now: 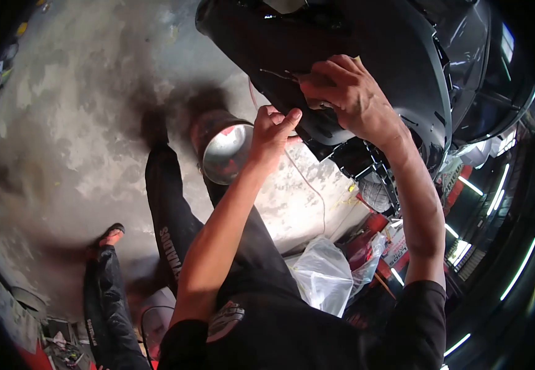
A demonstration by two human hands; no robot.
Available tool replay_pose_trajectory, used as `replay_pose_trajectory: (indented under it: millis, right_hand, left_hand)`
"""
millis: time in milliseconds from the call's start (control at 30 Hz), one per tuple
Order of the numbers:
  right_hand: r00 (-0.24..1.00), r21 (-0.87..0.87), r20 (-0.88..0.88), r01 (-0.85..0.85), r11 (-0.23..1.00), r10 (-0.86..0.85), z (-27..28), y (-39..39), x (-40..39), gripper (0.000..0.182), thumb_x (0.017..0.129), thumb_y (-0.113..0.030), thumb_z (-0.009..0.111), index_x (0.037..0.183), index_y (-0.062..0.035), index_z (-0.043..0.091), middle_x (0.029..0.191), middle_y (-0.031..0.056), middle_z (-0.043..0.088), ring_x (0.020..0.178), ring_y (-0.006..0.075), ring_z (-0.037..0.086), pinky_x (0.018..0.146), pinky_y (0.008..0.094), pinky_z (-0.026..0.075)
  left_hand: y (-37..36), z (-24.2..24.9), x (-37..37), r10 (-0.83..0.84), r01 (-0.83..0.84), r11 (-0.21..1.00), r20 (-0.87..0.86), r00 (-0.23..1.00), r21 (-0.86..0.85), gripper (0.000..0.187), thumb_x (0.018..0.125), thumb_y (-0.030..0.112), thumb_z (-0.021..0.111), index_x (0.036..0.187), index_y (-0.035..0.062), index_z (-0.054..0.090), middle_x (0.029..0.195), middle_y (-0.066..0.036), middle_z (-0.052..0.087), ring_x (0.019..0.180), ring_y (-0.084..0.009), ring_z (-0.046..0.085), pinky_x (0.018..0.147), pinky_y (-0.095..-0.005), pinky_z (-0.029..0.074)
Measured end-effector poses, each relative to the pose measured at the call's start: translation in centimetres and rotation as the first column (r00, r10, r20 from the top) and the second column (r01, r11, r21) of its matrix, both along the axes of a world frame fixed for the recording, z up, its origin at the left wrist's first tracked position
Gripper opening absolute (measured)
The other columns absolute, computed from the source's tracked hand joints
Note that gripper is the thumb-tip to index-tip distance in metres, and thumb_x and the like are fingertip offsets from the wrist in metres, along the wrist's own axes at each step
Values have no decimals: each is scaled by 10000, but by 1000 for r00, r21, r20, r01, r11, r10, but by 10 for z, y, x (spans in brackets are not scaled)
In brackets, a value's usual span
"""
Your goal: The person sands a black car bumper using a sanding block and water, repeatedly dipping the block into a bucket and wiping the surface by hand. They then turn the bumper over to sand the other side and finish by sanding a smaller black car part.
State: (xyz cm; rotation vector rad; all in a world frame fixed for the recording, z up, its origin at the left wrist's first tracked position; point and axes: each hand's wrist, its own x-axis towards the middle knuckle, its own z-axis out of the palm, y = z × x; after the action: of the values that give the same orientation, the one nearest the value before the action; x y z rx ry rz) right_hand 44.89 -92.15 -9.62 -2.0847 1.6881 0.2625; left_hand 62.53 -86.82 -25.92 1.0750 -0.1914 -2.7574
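Observation:
A large black plastic car bumper [391,80] fills the upper right, close in front of me. My left hand [272,132] is at its lower left edge, fingers curled round the edge and thumb sticking out. My right hand [344,89] is closed against the bumper's face, knuckles up and fingertips pressed together. I cannot tell what is inside its grip; a small pale yellowish bit shows by the knuckles. Left of those fingers, a thin shiny line runs across the black surface. Clips and jagged tabs line the lower edge below the right hand.
A metal bucket [225,151] stands on the stained concrete floor [82,123] by my legs. A thin cord [307,179] trails across the floor. A clear plastic bag [323,274] lies to the lower right. Another person's legs [104,296] are at the lower left.

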Motion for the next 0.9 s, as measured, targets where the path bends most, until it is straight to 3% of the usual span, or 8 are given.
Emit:
replay_pose_trajectory:
  millis: [67,133,300,533,600,667,800,900]
  right_hand:
    - [1000,-12,18,-3,1000,3,11,5,-1,542,659,54,768,1152,-168,791,1184,30,666,1181,282,625,979,439,498]
    - [998,165,-46,39,985,-32,41,21,-8,521,670,49,771,1145,-163,793,1197,30,671,1180,284,621,979,443,500]
    - [1000,20,-1,4,1000,-4,8,7,-1,387,734,-11,791,1097,-146,790,1184,33,678,1160,278,620,946,434,521]
    - [998,58,-39,45,997,-43,43,28,-5,403,725,15,781,1090,-158,788,1182,21,684,1143,268,625,939,422,506]
    - [995,84,-103,16,996,-7,27,16,-2,425,704,45,764,1080,-152,780,1186,23,682,1141,261,628,939,420,498]
    - [1000,-51,-16,-1,999,0,0,2,0,452,680,69,751,1076,-146,776,1191,23,680,1149,257,629,941,420,496]
    - [999,103,-47,17,995,-13,39,20,-11,441,692,50,757,1085,-148,779,1193,20,681,1145,258,629,952,423,496]
    - [999,57,-37,33,998,-31,31,19,-5,411,698,15,785,1069,-161,776,1180,16,682,1137,263,627,937,435,506]
  left_hand:
    - [-1,-7,1,-7,7,1000,-7,1000,-10,658,1008,393,827,1362,-20,457,1269,-135,611,1162,-246,666,970,-541,638]
    - [4,-10,3,-6,6,1000,-14,1000,4,649,1009,389,827,1361,-13,458,1267,-128,611,1160,-239,665,968,-546,636]
    - [1,3,1,-1,1,1000,40,999,-16,621,1015,365,823,1359,-1,457,1259,-118,619,1143,-233,676,963,-550,638]
    - [2,-7,2,18,-18,1000,21,1000,-4,595,1006,358,834,1324,16,468,1220,-94,621,1122,-211,670,972,-561,634]
    - [4,-3,0,22,-22,1000,39,999,6,588,1000,355,841,1305,18,467,1214,-97,623,1114,-220,673,955,-545,645]
    - [-1,-3,1,7,-7,1000,18,1000,1,585,999,358,841,1298,17,472,1211,-97,625,1108,-221,674,949,-536,648]
    - [-1,-10,3,-4,4,1000,-10,1000,-6,562,997,375,843,1263,22,495,1186,-87,623,1095,-222,677,938,-525,652]
    - [1,1,0,21,-21,1000,61,998,-4,576,990,379,850,1260,23,486,1161,-81,613,1084,-223,678,955,-525,650]
